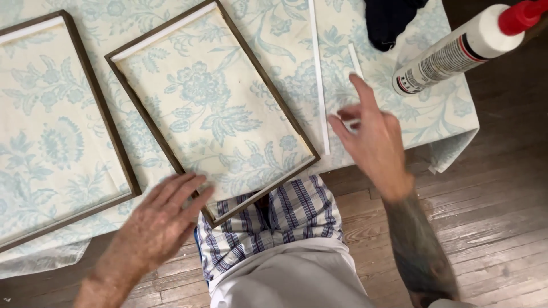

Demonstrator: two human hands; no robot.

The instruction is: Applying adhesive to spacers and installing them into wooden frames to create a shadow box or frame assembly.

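A dark wooden frame lies tilted on a floral cloth, its near corner hanging past the table's edge over my lap. My left hand rests flat, fingers apart, against the frame's near left side. My right hand hovers over the cloth to the right of the frame, fingers spread, the forefinger reaching toward a short white strip. A long white strip lies between the frame and that hand. Neither hand holds anything.
A second dark frame lies at the left on the same floral cloth. A white glue bottle with a red cap lies at the top right. A dark cloth sits at the top edge. Wooden floor is on the right.
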